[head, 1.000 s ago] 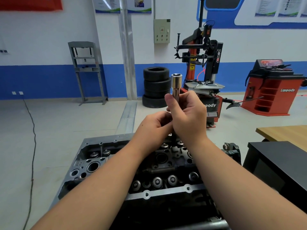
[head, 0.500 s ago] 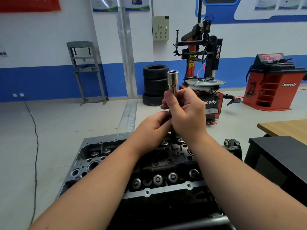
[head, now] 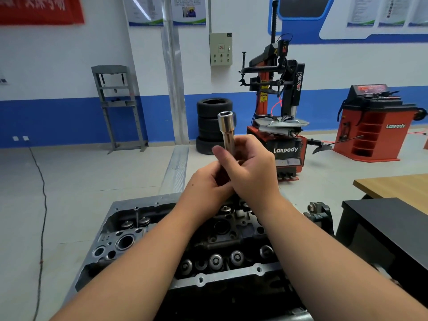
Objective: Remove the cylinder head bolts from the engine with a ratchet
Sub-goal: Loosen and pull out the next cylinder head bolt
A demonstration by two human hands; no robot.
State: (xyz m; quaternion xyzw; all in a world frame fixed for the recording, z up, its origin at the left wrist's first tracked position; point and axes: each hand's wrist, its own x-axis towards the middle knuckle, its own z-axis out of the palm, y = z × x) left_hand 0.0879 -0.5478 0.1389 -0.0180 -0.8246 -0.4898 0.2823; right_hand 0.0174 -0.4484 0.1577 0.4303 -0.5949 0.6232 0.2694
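A grey cylinder head [head: 129, 230] lies below me, its valve springs and bolt holes exposed. Above its far end both hands hold a long chrome socket [head: 225, 128] upright, open end up. My right hand [head: 252, 169] wraps round the socket's middle, thumb on its near side. My left hand [head: 206, 188] grips the lower part just beneath. What sits under the hands on that lower end is hidden. No ratchet handle shows.
A black cabinet [head: 389, 230] and a wooden tabletop [head: 398, 186] stand at the right. Beyond are stacked tyres [head: 208, 117], a tyre changer [head: 282, 126], a red wheel balancer [head: 375, 121] and a grey press frame [head: 115, 105]. A cable [head: 41, 205] trails on the floor at left.
The hands and socket have stayed over the head's far end. My right thumb has slid up the socket and the fingers have regripped; the view has shifted slightly.
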